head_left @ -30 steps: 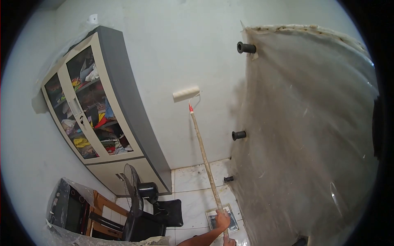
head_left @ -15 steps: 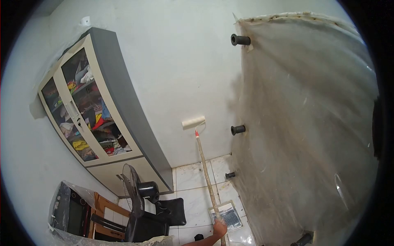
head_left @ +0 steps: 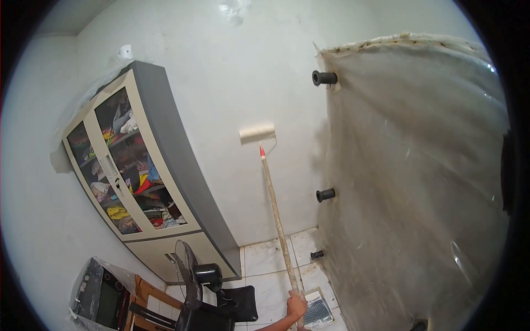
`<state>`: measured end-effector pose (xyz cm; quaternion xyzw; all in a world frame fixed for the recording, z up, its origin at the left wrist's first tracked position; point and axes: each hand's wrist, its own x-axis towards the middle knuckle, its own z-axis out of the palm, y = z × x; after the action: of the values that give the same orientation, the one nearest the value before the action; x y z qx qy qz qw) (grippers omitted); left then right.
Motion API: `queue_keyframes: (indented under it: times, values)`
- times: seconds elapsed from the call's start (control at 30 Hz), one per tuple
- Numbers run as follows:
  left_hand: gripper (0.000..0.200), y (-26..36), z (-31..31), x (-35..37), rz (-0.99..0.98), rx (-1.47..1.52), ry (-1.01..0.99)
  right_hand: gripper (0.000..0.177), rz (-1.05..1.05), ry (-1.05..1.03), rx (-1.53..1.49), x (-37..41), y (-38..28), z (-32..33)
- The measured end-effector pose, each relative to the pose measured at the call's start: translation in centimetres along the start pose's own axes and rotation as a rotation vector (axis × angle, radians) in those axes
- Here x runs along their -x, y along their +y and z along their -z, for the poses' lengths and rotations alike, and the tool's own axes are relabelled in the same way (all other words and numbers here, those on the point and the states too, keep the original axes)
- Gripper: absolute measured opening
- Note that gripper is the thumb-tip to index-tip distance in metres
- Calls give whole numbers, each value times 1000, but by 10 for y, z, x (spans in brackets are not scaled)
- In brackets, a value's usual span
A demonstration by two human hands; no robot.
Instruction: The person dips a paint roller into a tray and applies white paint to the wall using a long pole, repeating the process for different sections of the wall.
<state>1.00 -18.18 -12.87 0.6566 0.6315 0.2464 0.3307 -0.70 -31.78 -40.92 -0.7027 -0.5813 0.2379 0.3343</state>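
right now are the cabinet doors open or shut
Shut: both glass doors sit flush in the cabinet frame, no gap showing between them.

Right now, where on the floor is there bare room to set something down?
The white tiles between the cabinet and the plastic sheet, along the wall's foot, lie bare. Nearer, the paint tray sits beside the hand on the pole. The lower left is crowded: fan, black seat, covered television.
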Motion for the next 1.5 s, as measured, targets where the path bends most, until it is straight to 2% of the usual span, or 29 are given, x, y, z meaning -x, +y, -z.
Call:
queue_keyframes:
  times: [0.1,0.17,0.23,0.37,0.43,0.5,0.63,0.7,0.83,0.9,1.07,1.17,1.27,1.33,1.47,1.5]
  values:
    - [38,45,16,-29,-107,62,84,36,-10,190,-62,-64,-24,56]
    - [35,76,29,-52,-215,94,157,37,-10,264,-78,-105,-79,131]
    - [35,110,45,-77,-283,136,185,65,-429,146,-316,-131,-175,223]
    - [37,175,82,-124,-350,156,221,69,-352,145,-331,-198,-215,274]
    - [36,202,96,-152,-386,191,252,73,-256,239,-312,-237,-220,284]
    - [35,232,110,-177,-433,224,277,73,-261,244,-354,-271,-229,302]
    - [34,303,155,-219,-493,266,310,71,-216,273,-373,-328,-291,367]
    - [34,337,182,-242,-525,270,337,67,-203,238,-527,-363,-315,387]
    - [35,400,248,-294,-578,256,400,71,-212,197,-608,-422,-397,433]
    - [36,430,286,-316,-604,248,422,66,-172,182,-694,-451,-438,451]
    - [35,510,369,-367,-709,288,503,65,-80,194,-748,-514,-529,503]
    - [35,570,420,-399,-757,352,452,64,-38,180,-769,-540,-584,539]
    - [28,621,469,-430,-857,70,563,63,16,176,-773,-562,-636,570]
    - [26,646,499,-443,-953,-15,501,63,26,154,-778,-572,-663,590]
    - [26,660,493,-443,-956,-48,564,62,41,100,-807,-580,-657,603]
    - [28,647,478,-429,-888,167,484,63,59,140,-768,-575,-645,600]
